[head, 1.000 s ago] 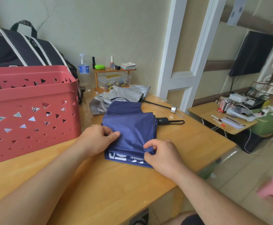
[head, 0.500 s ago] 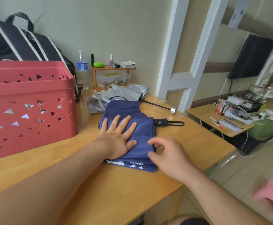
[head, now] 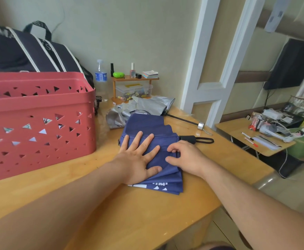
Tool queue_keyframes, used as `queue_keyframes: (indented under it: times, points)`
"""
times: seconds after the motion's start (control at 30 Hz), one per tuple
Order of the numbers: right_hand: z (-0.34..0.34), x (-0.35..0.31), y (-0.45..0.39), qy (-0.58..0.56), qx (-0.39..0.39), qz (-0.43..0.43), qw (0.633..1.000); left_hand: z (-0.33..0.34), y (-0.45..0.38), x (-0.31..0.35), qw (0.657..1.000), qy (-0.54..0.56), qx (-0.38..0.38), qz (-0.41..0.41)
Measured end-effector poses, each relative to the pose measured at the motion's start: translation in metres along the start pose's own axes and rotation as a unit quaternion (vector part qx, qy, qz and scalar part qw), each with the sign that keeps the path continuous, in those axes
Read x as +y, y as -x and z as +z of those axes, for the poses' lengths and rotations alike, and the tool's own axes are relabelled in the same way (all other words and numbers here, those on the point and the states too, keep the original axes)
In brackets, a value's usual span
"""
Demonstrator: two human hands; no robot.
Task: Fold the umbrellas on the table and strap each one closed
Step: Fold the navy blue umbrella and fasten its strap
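The blue umbrella (head: pixel 158 134) lies on the desk (head: pixel 129 213), right of the red basket (head: pixel 39 123). The left hand (head: pixel 138 159) presses it flat, fingers spread. The right hand (head: pixel 185 157) seems to pinch a fold with curled fingers.

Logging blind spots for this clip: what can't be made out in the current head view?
- Blue umbrella strap: not visible; left hand and right hand cover the canopy.
- White print at its near edge: partly under the left hand, unreadable.
- Red basket contents: only scraps show through the holes.
- Silver umbrella: crumpled, partly behind the blue one.
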State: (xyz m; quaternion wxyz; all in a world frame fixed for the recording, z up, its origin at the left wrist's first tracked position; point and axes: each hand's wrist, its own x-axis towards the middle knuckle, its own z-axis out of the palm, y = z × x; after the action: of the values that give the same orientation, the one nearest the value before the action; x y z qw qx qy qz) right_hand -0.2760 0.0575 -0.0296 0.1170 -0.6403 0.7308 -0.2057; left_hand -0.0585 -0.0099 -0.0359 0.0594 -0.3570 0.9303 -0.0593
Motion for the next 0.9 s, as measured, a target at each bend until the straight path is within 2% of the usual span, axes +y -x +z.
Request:
queue_keyframes:
  times: [0.17, 0.3, 0.37, 0.47, 0.57, 0.7, 0.77, 0.9]
  points:
    - [0.005, 0.011, 0.007, 0.005, -0.021, -0.023, 1.000, -0.004, 0.019, -0.002, 0.985, -0.115, 0.055, 0.120]
    - [-0.004, 0.012, 0.013, 0.006, -0.073, -0.025, 0.997, 0.002, 0.022, -0.001, 0.993, -0.031, 0.053, 0.099]
    - [-0.013, 0.006, 0.012, 0.011, -0.083, -0.023, 0.996, 0.004, 0.020, -0.002, 0.996, 0.008, 0.027, 0.084]
    - [-0.025, 0.002, 0.007, 0.017, -0.009, -0.003, 1.000, 0.005, 0.018, -0.003, 0.996, 0.036, -0.002, 0.079]
    - [-0.025, 0.013, 0.007, 0.112, 0.086, 0.019, 0.990, 0.007, 0.019, -0.003, 0.996, 0.052, -0.004, 0.074]
    - [-0.019, 0.028, 0.004, 0.152, 0.130, -0.004, 0.980, 0.007, 0.020, -0.004, 0.995, 0.058, 0.006, 0.077]
    - [-0.023, 0.029, -0.002, 0.164, 0.133, -0.052, 0.976, 0.007, 0.021, -0.003, 0.995, 0.056, 0.011, 0.077]
    - [-0.030, 0.026, -0.014, 0.191, 0.066, -0.091, 0.975, 0.007, 0.021, -0.004, 0.995, 0.054, 0.024, 0.085]
